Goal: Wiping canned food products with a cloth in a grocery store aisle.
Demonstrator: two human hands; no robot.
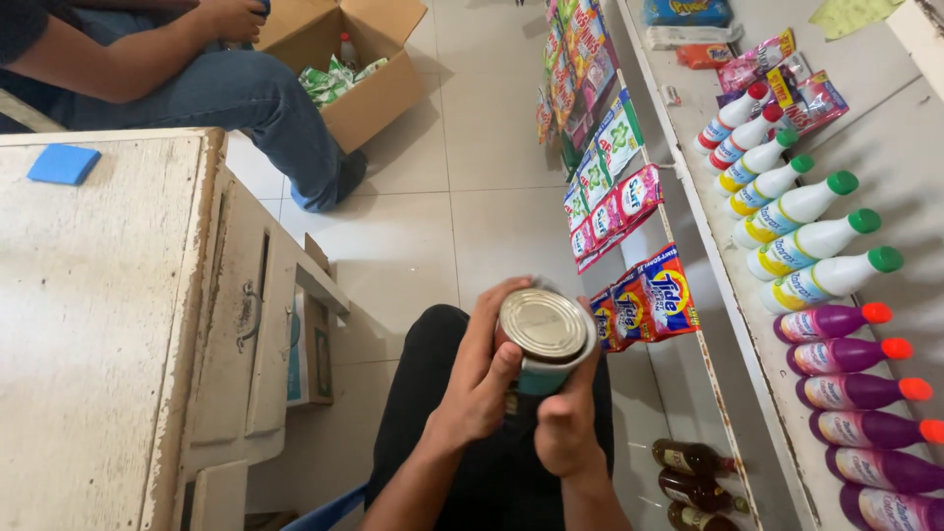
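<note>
Close up, can [542, 329]: silver metal lid, teal label, upright.
Left hand [482, 379]: fingers clamped round its side.
Right hand [568, 418]: wrapped on it too.

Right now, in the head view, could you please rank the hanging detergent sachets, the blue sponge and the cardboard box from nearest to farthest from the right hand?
1. Detergent sachets: just right of the right hand.
2. Cardboard box: far up, on the floor.
3. Blue sponge: far left, on the white cabinet.
</note>
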